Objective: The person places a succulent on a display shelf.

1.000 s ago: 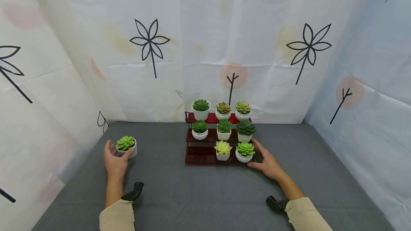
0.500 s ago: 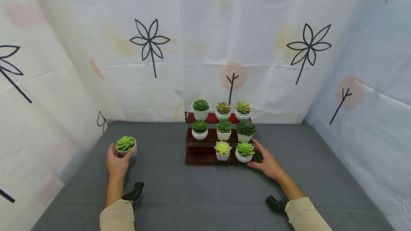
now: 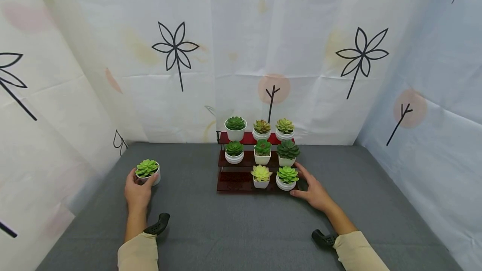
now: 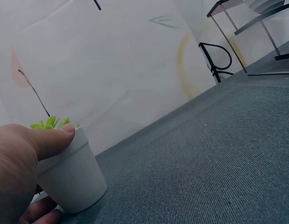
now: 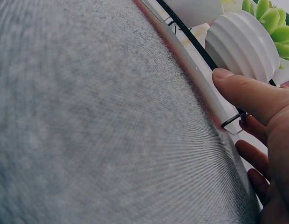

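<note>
At the left of the table, my left hand [image 3: 137, 192] grips a potted succulent [image 3: 147, 167] with bright green leaves. In the left wrist view the thumb lies over the rim of its smooth white pot [image 4: 77, 179], and the fingers are partly hidden behind. A dark red three-tier shelf rack [image 3: 235, 183] stands at the back centre. My right hand [image 3: 316, 193] holds its right end, thumb at the front edge and fingers along the side. Close by the thumb sits a succulent in a ribbed white pot [image 5: 244, 46] on the lowest tier.
Several more potted succulents fill the rack, among them a yellow-green one [image 3: 261, 173] on the bottom tier and a dark green one [image 3: 235, 123] at top left. Bare shelf shows at the bottom left. Patterned white cloth [image 3: 241, 45] hangs behind the grey table [image 3: 241, 229].
The left fingers have closed in from the left against the pot, which has stayed where it was. The right hand and the rack have not moved.
</note>
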`<state>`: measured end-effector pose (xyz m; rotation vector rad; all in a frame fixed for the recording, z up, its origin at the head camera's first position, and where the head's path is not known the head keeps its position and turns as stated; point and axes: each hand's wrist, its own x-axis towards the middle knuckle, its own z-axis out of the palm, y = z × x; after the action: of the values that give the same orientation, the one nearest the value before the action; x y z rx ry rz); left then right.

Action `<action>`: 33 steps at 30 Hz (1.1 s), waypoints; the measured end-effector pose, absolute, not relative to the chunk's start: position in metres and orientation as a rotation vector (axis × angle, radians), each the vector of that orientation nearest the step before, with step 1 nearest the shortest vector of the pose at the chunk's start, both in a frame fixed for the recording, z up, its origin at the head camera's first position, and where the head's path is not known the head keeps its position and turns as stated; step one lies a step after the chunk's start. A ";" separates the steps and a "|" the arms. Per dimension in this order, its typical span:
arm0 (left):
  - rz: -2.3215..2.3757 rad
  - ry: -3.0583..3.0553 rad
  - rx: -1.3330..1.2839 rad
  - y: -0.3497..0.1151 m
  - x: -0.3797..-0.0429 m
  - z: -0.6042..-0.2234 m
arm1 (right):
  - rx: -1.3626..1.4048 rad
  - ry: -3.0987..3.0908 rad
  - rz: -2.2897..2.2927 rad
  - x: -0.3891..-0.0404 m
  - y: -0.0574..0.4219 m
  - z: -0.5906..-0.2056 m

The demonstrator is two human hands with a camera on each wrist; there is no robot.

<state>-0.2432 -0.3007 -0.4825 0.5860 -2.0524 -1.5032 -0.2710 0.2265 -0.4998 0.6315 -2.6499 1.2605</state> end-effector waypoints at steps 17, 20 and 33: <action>-1.458 -2.054 0.609 -0.302 -0.243 -0.486 | 0.640 -2.648 1.250 -0.271 0.226 -0.500; -1.461 -2.048 0.616 -0.303 -0.243 -0.486 | 0.640 -2.647 1.254 -0.272 0.226 -0.500; -1.443 -2.036 0.628 -0.300 -0.244 -0.486 | 0.643 -2.640 1.252 -0.272 0.228 -0.502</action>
<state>-0.2441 -0.3001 -0.4855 0.6283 -2.0357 -1.4427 -0.2724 0.2277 -0.5018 0.6432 -2.6401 1.2516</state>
